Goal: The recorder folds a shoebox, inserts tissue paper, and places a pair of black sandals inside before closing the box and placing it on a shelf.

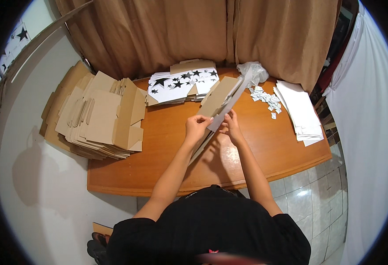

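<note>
Brown fabric curtains [194,35] hang across the top of the frame behind a glossy orange-brown wooden table [269,150], and your work piece, a long folded brown cardboard piece [212,100] with a narrow white strip [232,102] along its right side, stands tilted in the centre, slanting from upper right to lower left. Your left hand [196,127] has its thumb and fingertips drawn together on the edge where board meets strip, apparently gripping it; your right hand [232,127] is at the strip's right side, fingers loosely curled and parted from the thumb, and you cannot tell from this angle whether they have firm hold. Judging by its half-closed look, this piece is partway through handling, not finished. Plenty seems left: a large stack of flat brown cardboard [108,115] fills the left of the frame, while a stack of white pieces printed with black stars [176,86] lies at upper middle, possibly done work, though that is a guess. Small white square packets [266,99] lie loose at upper right beside a crumpled clear plastic bag [253,72], and a pile of white sheets [297,110] sits further right, plainly not used up
</note>
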Motion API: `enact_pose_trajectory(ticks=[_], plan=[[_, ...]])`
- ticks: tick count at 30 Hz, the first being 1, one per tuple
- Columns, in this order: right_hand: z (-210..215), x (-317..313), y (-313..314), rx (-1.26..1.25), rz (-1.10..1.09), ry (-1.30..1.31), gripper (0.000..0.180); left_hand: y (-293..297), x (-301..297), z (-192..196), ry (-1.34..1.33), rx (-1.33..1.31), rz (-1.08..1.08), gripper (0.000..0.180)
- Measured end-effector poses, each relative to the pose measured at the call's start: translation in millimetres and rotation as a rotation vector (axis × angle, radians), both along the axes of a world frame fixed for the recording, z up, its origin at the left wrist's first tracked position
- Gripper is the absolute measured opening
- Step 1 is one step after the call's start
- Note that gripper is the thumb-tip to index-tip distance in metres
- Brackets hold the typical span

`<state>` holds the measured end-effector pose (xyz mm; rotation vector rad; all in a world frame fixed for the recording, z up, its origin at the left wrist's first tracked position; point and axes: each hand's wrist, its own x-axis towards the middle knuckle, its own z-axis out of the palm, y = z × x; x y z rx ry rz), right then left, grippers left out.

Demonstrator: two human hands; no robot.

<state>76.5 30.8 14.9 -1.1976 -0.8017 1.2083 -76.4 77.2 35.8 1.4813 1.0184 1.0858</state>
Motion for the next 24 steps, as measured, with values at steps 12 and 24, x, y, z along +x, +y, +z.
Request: enact_pose_trajectory(ticks=[12,24], plan=[[-36,46,-37,-0.209,-0.123,-0.318,0.038,1,-4,31,-0.101,0.298,0.194,0.017],[70,105,-41,0.214,-0.416,-0.774,0.027,-30,-20,44,-0.458,0.266,0.274,0.018]])
